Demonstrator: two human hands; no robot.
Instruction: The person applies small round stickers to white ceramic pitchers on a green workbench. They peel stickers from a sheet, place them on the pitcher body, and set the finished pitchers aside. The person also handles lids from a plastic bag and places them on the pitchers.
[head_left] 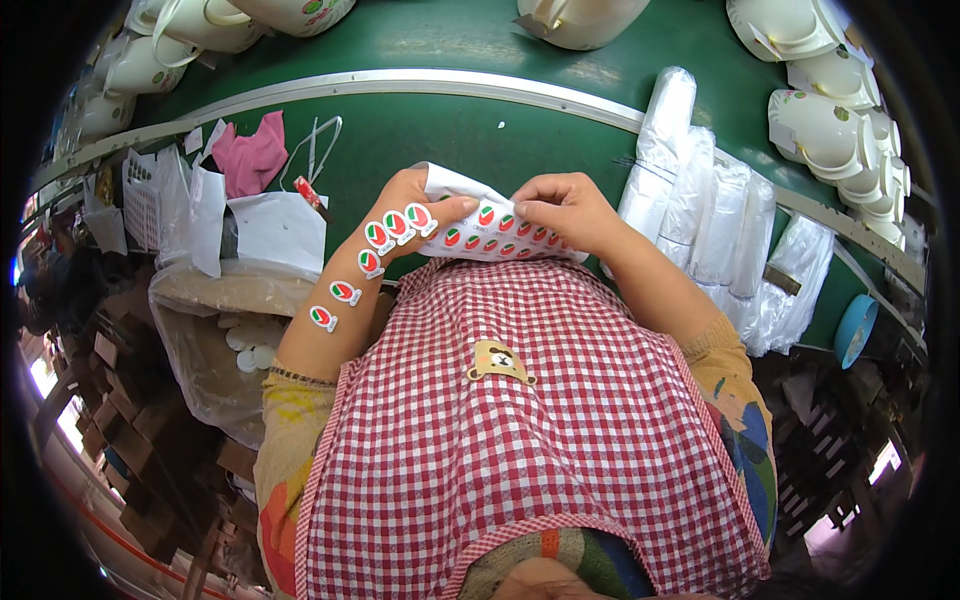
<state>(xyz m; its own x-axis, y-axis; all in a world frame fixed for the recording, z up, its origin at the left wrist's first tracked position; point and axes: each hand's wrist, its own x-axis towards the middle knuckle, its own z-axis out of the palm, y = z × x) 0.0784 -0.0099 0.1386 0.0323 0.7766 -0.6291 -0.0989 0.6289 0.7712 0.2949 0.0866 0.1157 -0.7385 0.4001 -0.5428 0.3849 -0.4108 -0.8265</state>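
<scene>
While left hand grips, right hand pinches curled sticker sheet.

I steer by the sticker sheet on my feed: the left hand is at its left end, the right hand at its far right edge, the apron just nearer. Left of the sheet I have loose stickers on the left forearm, then a cloth; left and nearer, discs in a bag-lined container. Right of it lie bag bundles, farther right a bowl. Beyond it runs a rail, with pots far left, ahead and right.
</scene>
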